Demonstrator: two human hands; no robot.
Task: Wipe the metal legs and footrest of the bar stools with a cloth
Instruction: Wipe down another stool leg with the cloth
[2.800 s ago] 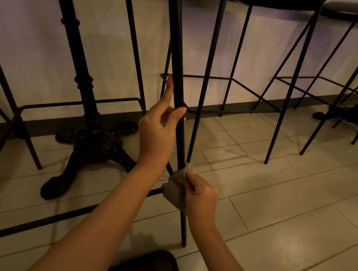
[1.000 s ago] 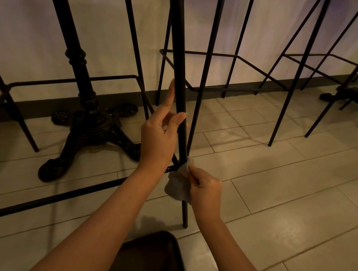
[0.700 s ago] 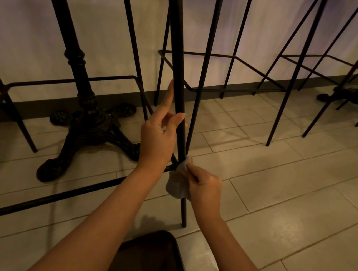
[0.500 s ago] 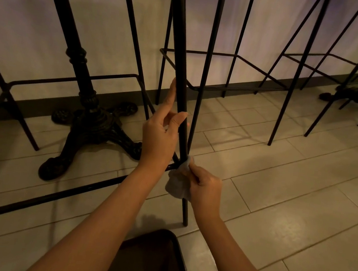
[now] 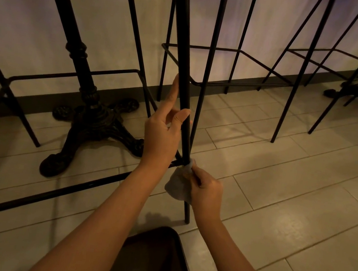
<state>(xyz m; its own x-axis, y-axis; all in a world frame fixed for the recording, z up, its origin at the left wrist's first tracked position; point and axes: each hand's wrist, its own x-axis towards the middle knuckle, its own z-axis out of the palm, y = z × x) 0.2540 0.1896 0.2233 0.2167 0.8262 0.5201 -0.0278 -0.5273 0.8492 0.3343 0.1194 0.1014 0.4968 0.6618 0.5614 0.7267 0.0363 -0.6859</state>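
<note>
Grey cloth [image 5: 178,186] in one right hand [image 5: 206,190], one stool leg [image 5: 183,67].

The near stool's leg [image 5: 183,67] is a slim black metal rod, slanting down and a little to the right until its foot meets the tiled floor. Its footrest [image 5: 63,190], a black bar, joins it low down and runs off to the left and nearer. A small grey cloth [image 5: 178,186], bunched at the top and hanging loose below, is pressed to the leg right at that joint. More thin black-legged stools [image 5: 305,67] stand farther off, along the wall.
</note>
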